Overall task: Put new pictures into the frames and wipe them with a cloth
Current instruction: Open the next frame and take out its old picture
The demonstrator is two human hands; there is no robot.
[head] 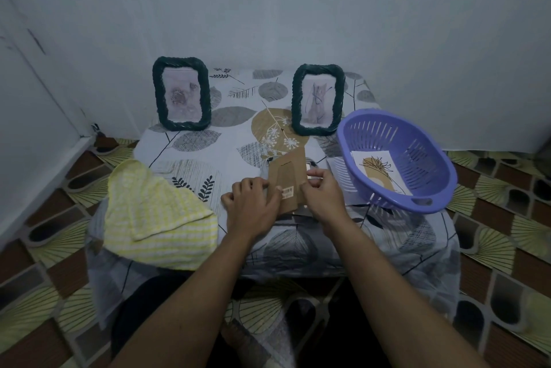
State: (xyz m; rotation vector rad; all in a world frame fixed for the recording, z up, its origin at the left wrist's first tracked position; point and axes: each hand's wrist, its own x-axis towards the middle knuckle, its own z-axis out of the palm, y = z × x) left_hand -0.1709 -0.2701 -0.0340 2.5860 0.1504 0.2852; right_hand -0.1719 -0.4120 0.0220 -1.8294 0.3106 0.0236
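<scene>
Gripping the brown-backed frame (pixel 287 180), face down mid-table (pixel 238 105), both hands are on it: left hand (pixel 250 208) curls fingers over its left edge, right hand (pixel 323 190) pinches its right edge. Yellow cloth (pixel 158 209) lies left; left dark frame (pixel 181 93) and right dark frame (pixel 318 98) stand behind. A new picture (pixel 381 172) sits in the purple basket (pixel 429 159).

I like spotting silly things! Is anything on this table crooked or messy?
The purple basket at the right edge of the table sits tipped, with a picture lying inside. The yellow cloth droops over the left front edge. Nothing looks broken or spilled.
</scene>
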